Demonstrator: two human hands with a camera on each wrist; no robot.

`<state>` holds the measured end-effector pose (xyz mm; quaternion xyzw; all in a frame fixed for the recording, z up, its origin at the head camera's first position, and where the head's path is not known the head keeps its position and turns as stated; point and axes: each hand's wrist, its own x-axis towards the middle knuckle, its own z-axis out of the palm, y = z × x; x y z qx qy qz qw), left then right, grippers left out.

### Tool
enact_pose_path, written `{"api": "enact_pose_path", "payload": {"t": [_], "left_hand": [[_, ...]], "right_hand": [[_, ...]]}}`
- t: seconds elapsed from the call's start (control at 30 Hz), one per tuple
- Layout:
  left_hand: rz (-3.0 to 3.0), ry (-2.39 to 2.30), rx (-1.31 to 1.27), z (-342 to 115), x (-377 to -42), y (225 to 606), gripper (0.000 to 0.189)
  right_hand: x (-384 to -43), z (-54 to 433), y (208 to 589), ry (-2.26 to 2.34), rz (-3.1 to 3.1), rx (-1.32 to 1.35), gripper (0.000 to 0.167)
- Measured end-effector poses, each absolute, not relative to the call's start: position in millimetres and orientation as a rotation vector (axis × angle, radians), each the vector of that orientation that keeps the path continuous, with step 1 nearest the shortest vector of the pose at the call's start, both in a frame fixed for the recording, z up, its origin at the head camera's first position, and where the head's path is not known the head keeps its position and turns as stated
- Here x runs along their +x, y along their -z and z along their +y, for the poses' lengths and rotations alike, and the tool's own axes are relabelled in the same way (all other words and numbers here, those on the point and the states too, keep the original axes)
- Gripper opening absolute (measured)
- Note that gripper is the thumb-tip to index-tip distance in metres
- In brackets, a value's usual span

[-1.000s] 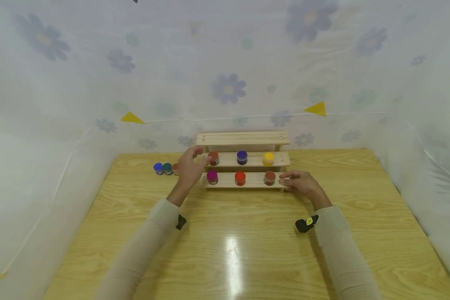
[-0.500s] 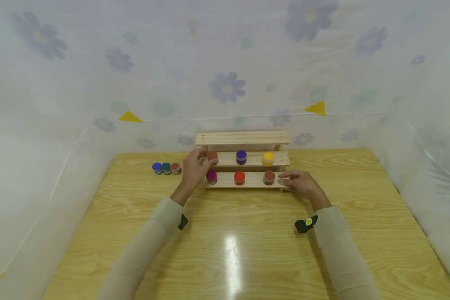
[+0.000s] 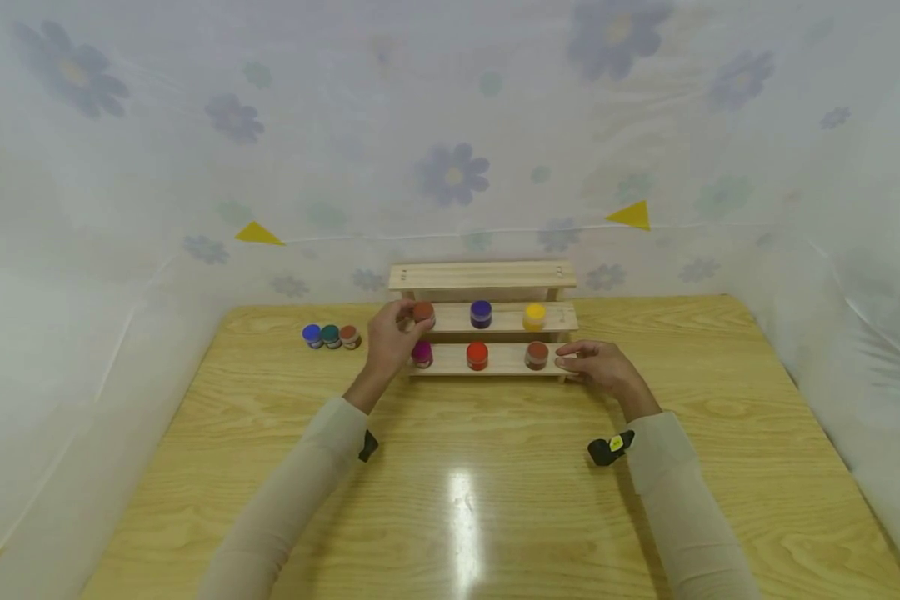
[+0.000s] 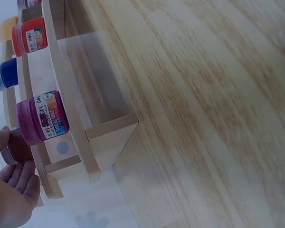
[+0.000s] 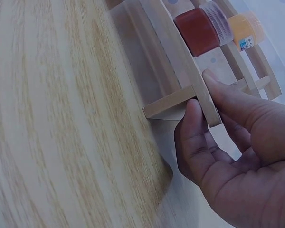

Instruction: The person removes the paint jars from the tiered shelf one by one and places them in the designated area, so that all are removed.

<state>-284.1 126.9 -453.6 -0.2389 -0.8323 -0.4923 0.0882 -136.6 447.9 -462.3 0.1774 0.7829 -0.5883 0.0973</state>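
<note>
While pinching a brown jar [image 3: 423, 312] between thumb and fingers of the left hand [image 3: 390, 340], at the left end of the middle shelf of the rack [image 3: 483, 275], also gripping the right end of the bottom shelf with the right hand [image 3: 607, 367]. Narrow in both grips: thumb above and fingers below the wood on the right, thumb and fingertips close round the jar on the left.

Past the rack's right end, a broad stretch of table [image 3: 525, 467] out to the side edge; in front of the rack, a broader one. Just behind the rack, the table's back edge, then a flowered cloth [image 3: 345, 167].

On the rack's bottom shelf, left to right and well spaced, a purple jar [image 3: 422, 354], a red jar [image 3: 477, 356] and a second brown jar [image 3: 536, 356], this last just beside the right hand. On the middle shelf, a dark blue jar [image 3: 481, 314] at the centre and a yellow jar [image 3: 535, 317] towards the right. Left of the rack, side by side on the table, a bright blue jar [image 3: 312, 336], a green jar [image 3: 331, 336] and a third brown jar [image 3: 350, 337].
</note>
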Motion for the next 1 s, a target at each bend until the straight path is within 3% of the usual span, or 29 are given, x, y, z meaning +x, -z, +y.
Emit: {"api": "enact_pose_path", "payload": {"t": [1.0], "left_hand": [[-2.443,1.601,-0.652,107,-281,446,0.040]], "right_hand": [[-135,446,459,1.700,2.335,0.521,0.048]]}}
